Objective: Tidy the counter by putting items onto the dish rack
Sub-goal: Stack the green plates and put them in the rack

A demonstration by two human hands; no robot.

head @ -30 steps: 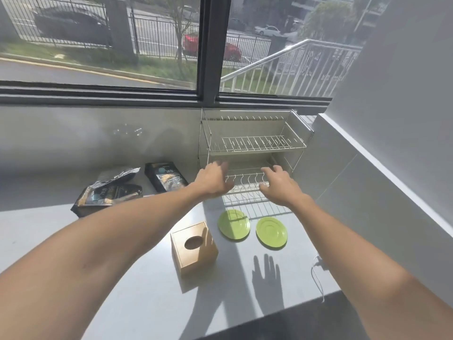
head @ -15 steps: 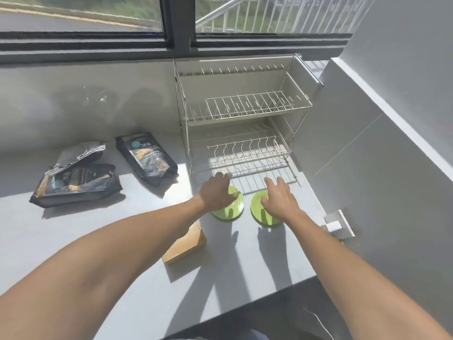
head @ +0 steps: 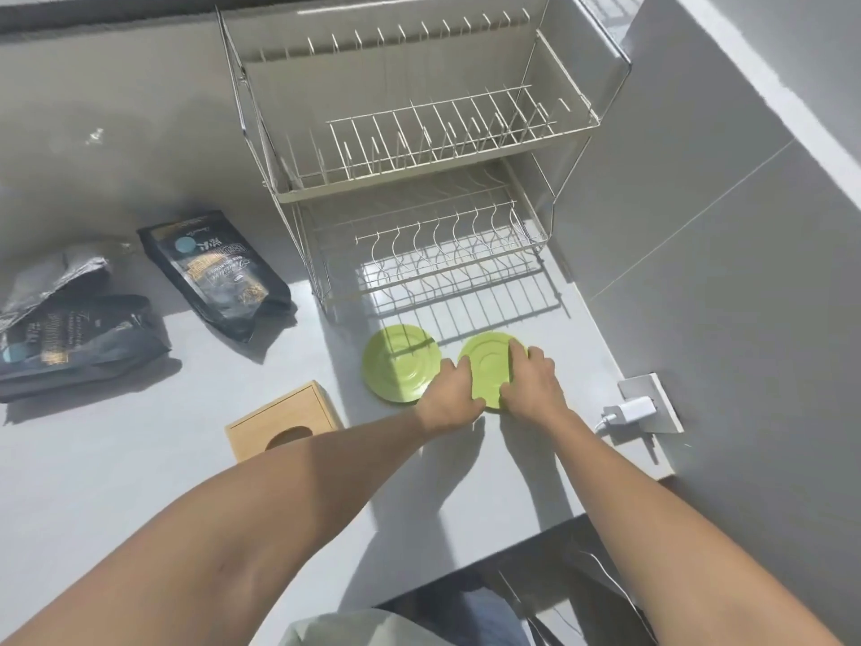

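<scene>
— Where are the hands?

— Both are on the right green plate, which sits on the grey surface just in front of the dish rack. The left hand is at the plate's left and near edge, its fingers curled against the rim. The right hand lies on the plate's right side, fingers spread flat over the top.

— Is the plate gripped?

— The hands close on it from both sides, touching it. I cannot tell whether it has left the surface.

— And the other plate?

— The left green plate lies flat just beside it, untouched, partly under the shadow of the rack's wires. Both rack tiers hold nothing.

— What else is about?

— A wooden tissue box near the left forearm, two dark pouches further left, and a white charger plugged into a socket by the right wall.
</scene>
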